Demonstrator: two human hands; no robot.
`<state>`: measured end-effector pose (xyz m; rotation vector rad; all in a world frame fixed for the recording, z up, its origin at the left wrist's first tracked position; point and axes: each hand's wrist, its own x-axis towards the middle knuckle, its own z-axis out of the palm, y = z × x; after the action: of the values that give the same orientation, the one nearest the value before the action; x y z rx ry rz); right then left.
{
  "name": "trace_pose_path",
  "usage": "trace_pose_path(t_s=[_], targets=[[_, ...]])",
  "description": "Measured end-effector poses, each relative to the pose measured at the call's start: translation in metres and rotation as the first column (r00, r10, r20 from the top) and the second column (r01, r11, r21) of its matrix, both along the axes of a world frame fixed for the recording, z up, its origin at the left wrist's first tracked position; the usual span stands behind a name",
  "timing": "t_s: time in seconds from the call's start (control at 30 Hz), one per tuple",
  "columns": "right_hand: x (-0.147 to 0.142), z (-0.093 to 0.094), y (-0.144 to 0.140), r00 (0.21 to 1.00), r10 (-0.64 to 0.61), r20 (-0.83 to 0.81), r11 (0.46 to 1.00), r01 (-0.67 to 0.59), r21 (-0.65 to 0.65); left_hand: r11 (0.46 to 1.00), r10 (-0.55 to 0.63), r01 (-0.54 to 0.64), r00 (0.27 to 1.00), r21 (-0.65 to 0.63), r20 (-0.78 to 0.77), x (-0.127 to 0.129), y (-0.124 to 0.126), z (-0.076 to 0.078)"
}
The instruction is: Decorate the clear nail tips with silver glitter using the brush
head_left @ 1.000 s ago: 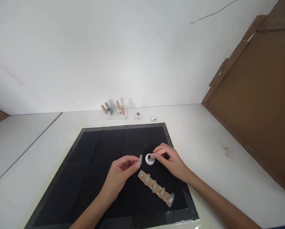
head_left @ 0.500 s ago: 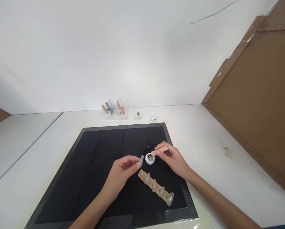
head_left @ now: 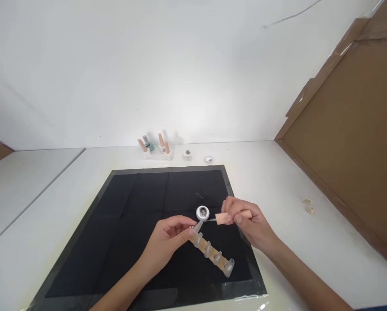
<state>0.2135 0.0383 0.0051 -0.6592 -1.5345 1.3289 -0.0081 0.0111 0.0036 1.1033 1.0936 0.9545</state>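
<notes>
My left hand (head_left: 167,239) pinches a clear false nail tip (head_left: 197,227) over the black mat (head_left: 131,224). In my right hand (head_left: 250,222) is a peach-handled applicator brush (head_left: 227,217), held level with its thin tip pointing left at the nail tip. A small round white pot (head_left: 203,213) holding tiny grey bits sits on the mat just behind the two hands. A tan strip (head_left: 214,255) carrying several clear nail tips lies slantwise on the mat below the hands.
Against the back wall stand nail polish bottles (head_left: 154,149), a tiny jar (head_left: 187,154) and a small round lid (head_left: 208,159). Two small rings (head_left: 309,206) lie on the white table at right. A brown cardboard panel (head_left: 349,142) leans along the right side.
My right hand lifted the brush away from the pot, swung it level and brought its tip toward the nail tip. My left hand lowered slightly toward the tan strip.
</notes>
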Motion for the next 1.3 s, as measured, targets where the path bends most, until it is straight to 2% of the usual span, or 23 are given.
trace_pose_path(t_s=[0.2,0.53,0.63,0.8,0.93,1.03,1.2,1.3], targets=[[-0.001,0.008,-0.009,0.994,0.028,0.106,0.999,-0.024,-0.036,0.998,-0.048,0.046,0.996,0.032,0.069,0.001,-0.001,-0.002],[-0.001,0.009,-0.007,0.994,0.072,0.086,0.997,-0.073,0.014,0.997,-0.073,0.071,0.993,0.026,0.089,0.002,-0.001,-0.001],[-0.002,0.009,-0.007,0.991,0.052,0.124,0.998,-0.057,0.035,0.997,-0.081,0.079,0.993,0.027,0.083,0.003,-0.001,0.000],[0.000,0.012,-0.007,0.988,-0.054,0.147,0.994,0.039,0.097,0.995,-0.095,0.093,0.990,0.021,0.106,0.003,-0.001,0.000],[0.001,0.013,-0.009,0.995,0.006,0.098,0.994,-0.017,0.108,0.996,-0.087,0.085,0.991,0.020,0.101,0.002,-0.002,-0.002],[-0.001,0.014,-0.010,0.991,0.055,0.124,0.990,-0.071,0.124,0.993,-0.106,0.101,0.988,0.054,0.108,0.001,-0.002,-0.003],[0.000,0.016,-0.008,0.986,-0.056,0.158,0.989,0.033,0.145,0.989,-0.133,0.122,0.982,0.086,0.135,0.001,-0.002,-0.003],[0.001,0.016,-0.008,0.991,-0.028,0.131,0.990,0.010,0.138,0.991,-0.108,0.097,0.985,0.089,0.131,0.001,-0.002,-0.003]])
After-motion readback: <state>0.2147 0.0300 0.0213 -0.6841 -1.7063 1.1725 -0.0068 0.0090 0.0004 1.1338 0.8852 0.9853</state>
